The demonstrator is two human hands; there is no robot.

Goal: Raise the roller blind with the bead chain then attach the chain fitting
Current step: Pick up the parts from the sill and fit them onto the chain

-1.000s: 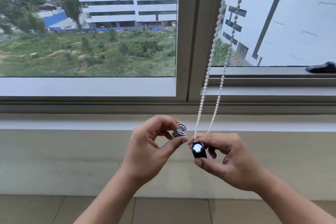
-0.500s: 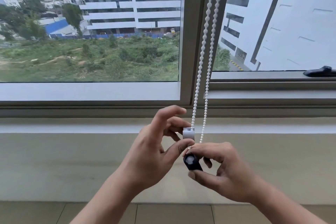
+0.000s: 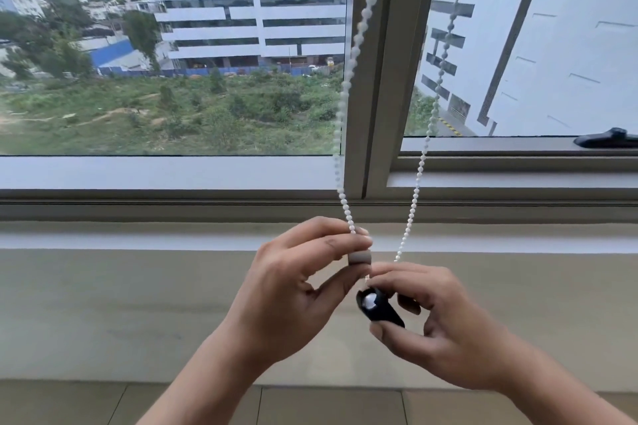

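Note:
A white bead chain [image 3: 352, 55] hangs in two strands in front of the window's middle post, and the strands spread apart towards my hands. My left hand [image 3: 293, 290] pinches a small grey cylindrical fitting piece [image 3: 359, 258] between thumb and fingers, with the left strand running down into that grip. My right hand [image 3: 438, 324] holds a black chain fitting [image 3: 379, 309] with a shiny round centre, just below and right of the grey piece. The right strand [image 3: 412, 207] ends at my right fingertips. The blind itself is out of view above.
A grey-framed window [image 3: 376, 79] fills the upper half, with a black handle [image 3: 607, 139] on the right pane's lower frame. Below runs a white sill [image 3: 138, 238] over a beige wall [image 3: 121, 314], with floor tiles at the bottom.
The two chain strands have spread apart from nearly parallel. My hands stay close together, the grey piece sitting just above the black fitting, and the view has closed in slightly.

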